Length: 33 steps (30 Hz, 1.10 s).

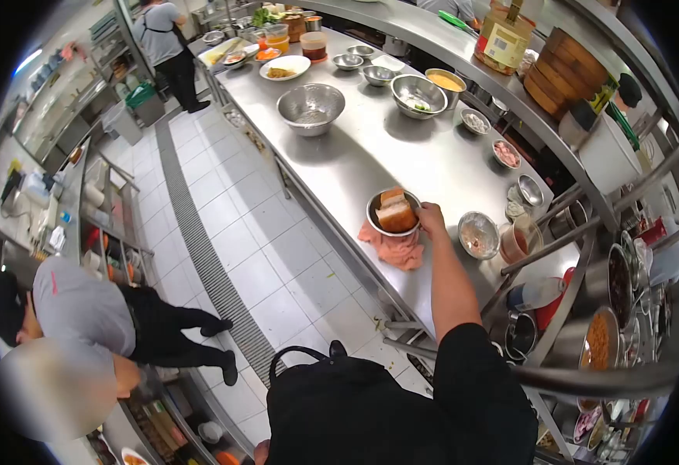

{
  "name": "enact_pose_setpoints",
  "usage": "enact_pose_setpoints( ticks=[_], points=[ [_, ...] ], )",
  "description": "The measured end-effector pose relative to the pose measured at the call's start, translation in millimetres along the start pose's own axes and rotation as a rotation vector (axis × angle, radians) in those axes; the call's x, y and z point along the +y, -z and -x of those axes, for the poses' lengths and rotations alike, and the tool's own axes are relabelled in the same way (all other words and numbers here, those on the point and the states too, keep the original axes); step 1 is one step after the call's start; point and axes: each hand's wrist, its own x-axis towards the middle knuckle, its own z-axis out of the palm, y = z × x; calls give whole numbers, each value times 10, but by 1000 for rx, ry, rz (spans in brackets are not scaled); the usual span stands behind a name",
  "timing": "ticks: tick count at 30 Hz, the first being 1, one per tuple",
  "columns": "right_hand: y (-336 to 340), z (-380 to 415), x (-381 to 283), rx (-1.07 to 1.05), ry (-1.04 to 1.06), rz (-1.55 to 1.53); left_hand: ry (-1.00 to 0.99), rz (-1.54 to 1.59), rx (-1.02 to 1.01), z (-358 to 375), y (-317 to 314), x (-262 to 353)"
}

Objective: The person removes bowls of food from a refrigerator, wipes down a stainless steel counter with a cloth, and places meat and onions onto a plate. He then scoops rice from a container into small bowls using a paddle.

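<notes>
My right hand [431, 219] is closed on the rim of a metal bowl [372, 211] at the table's near end. In the bowl lie thick blocks of food [395, 211] with brown tops and pale sides, perhaps roast pork belly. A crumpled pinkish-orange cloth [393, 249] lies beside and partly under the bowl. To the right of my hand stands a metal bowl with a wet, pinkish residue [478, 235]. Only a sliver of my left hand [262, 452] shows at the bottom edge, its fingers hidden.
The steel table [339, 167] carries a perforated bowl [310, 108], a white plate of food [284, 68] and several small bowls. A shelf [541, 101] runs along its right side. One person [91, 302] bends at the left counter; another [161, 35] stands at the far end.
</notes>
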Motion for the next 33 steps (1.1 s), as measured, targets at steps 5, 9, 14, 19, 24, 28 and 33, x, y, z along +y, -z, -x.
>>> enact_pose_setpoints(
  ticks=[5,9,14,19,24,28,33],
  points=[
    [436,-289,-21,97,-169,-560,-194,-137,-37,-769,438,900],
    [444,-620,21,462,-325,-699,-208,-105,-99,-1506,782,1952],
    [327,-662,25,401,-305,-1054,-391,-358,-399,-2870,1477,3189],
    [-326,661,-559,751,-5,375,162,-98,-323,-4009,1708,4766],
    [-83,1500,481,1383,-361,-658,-167,-313,-267,-4719,1367,6544],
    [266,1410,910,1545,-477,-903,-453,-331,-265,-5104,946,7638],
    [-65,1214,324,1440,-342,-309,-496,236,-395,-4105,268,9115]
  ],
)
